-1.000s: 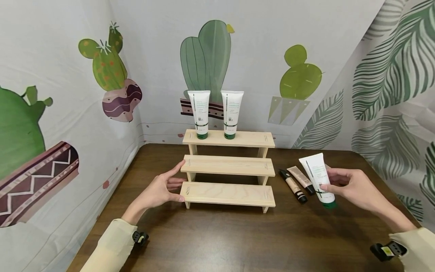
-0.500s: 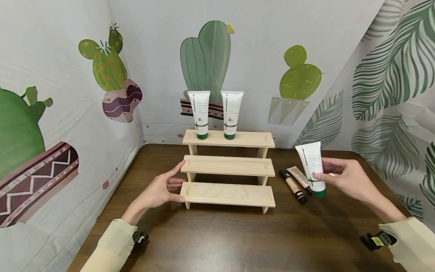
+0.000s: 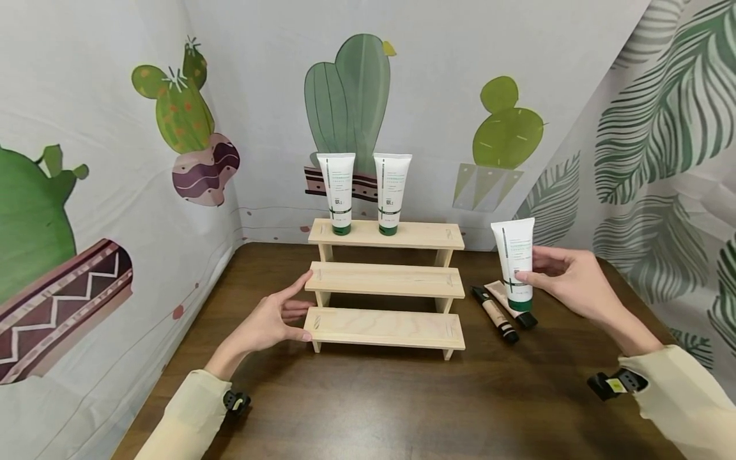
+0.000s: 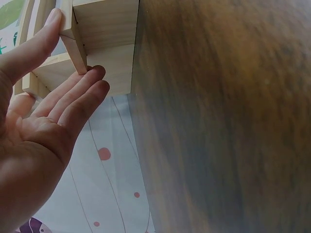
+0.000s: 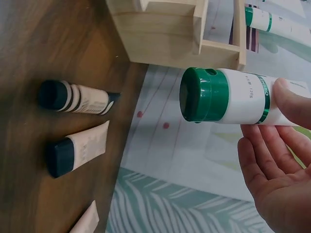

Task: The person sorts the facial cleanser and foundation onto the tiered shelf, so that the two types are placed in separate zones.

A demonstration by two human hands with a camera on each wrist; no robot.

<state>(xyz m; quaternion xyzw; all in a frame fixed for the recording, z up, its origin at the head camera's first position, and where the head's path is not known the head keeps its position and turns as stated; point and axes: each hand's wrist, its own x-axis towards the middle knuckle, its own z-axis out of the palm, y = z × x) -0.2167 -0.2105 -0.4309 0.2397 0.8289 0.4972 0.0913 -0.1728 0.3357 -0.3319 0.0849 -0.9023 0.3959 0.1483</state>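
Note:
A white squeeze tube [image 3: 513,249] with a green cap is pinched between the thumb and fingers of my right hand [image 3: 566,281]. It hangs cap down, right of the three-step wooden stand [image 3: 385,279]. In the right wrist view, the tube's green cap [image 5: 204,94] points left. My left hand [image 3: 269,322] rests against the stand's left end, its fingers fairly straight. In the left wrist view, the thumb [image 4: 43,42] touches a step's edge. Two matching tubes, one at the left [image 3: 338,191] and one near the middle [image 3: 392,191], stand cap down on the top step.
On the brown table [image 3: 368,402], right of the stand, lie a beige tube with dark bands [image 3: 494,313] and a flat beige tube with a black cap [image 3: 526,319]. The right wrist view shows a further beige tube [image 5: 87,221]. A cactus-printed cloth [image 3: 437,96] hangs behind.
My right hand has lifted the white tube up and to the left, bringing it more upright and over the flat beige tube in the head view. My left hand has stayed at the stand.

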